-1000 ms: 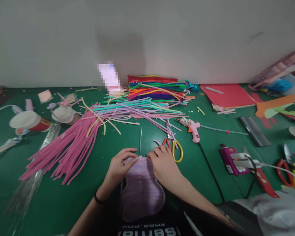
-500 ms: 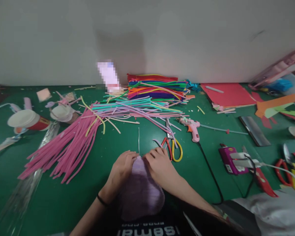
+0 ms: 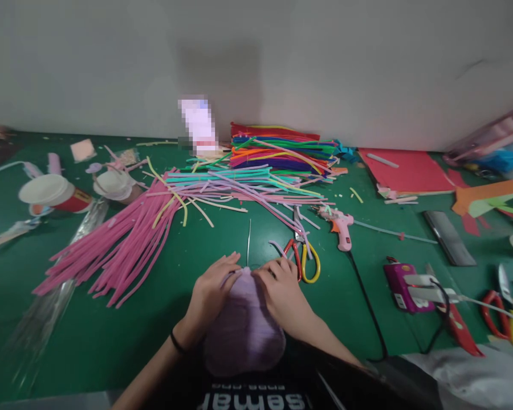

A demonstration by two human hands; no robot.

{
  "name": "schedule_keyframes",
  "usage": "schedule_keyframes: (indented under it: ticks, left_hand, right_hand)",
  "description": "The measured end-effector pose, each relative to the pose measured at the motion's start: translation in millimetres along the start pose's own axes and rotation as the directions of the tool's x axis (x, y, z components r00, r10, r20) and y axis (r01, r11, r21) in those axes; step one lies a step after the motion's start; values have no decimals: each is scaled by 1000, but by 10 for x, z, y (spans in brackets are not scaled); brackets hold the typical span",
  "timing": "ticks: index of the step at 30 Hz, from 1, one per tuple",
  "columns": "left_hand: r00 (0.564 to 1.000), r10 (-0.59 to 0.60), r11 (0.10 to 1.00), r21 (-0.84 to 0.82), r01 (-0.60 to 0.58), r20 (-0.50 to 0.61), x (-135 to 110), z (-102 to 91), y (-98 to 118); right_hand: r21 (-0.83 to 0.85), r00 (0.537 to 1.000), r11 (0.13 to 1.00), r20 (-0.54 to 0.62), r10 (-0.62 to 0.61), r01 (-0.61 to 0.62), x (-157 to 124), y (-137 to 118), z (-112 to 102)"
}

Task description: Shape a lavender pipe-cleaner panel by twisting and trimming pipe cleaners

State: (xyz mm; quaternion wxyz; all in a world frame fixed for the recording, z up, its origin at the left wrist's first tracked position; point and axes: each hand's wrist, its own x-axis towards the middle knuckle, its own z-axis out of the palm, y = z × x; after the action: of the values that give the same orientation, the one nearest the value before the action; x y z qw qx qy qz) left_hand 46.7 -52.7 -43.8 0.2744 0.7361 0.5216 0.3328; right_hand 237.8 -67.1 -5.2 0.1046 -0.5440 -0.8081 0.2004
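A fuzzy lilac pear-shaped piece (image 3: pixel 244 333) stands close to my body at the table's near edge, its narrow end pointing away from me. From that narrow end a thin pale wire (image 3: pixel 248 242) sticks out over the green tabletop. My left hand (image 3: pixel 208 293) grips the left side of the narrow end, thumb and fingers closed on it. On the opposite side my right hand (image 3: pixel 284 287) pinches the same end with curled fingers. Scissors with one red and one yellow handle (image 3: pixel 310 266) lie just beyond my right hand.
Pink pipe cleaners (image 3: pixel 111 250) fan out at left, with multicoloured bundles (image 3: pixel 277 154) by the wall. At right are a pink glue gun (image 3: pixel 343 230) with a black cord, a purple power block (image 3: pixel 404 287), a dark phone-like slab (image 3: pixel 448 238) and red sheets (image 3: pixel 404 171). Paper cups (image 3: pixel 74 199) lie at left.
The view has shifted slightly, so the table things sit a little further right. My left fingers are somewhat more extended at the narrow end; both hands stay on the lilac piece.
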Motion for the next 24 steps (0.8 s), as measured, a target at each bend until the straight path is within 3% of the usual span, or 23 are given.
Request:
schedule_keyframes:
  ticks: [7,12,16,19,24]
  left_hand:
    - [968,165,974,121,-190,191,-113,-13,-8]
    - [945,223,948,172,-268,239,-72,-53,52]
    - [939,266,911,263,-319,217,-115,-60,54]
    - [960,255,896,344,-281,119,-197,-23,48]
    - [958,287,868,417,-271,26,-283,65,84]
  right_hand:
    - [-72,999,996,-6,-49,48,25,-3,4]
    - [-65,994,992,10,-108,109,38,-22,31]
    - [209,992,974,-100,-72,92,6,-13,135]
    - [385,975,920,-223,13,76,-21,-3,239]
    - [368,930,923,-367,30,116,-70,-50,403]
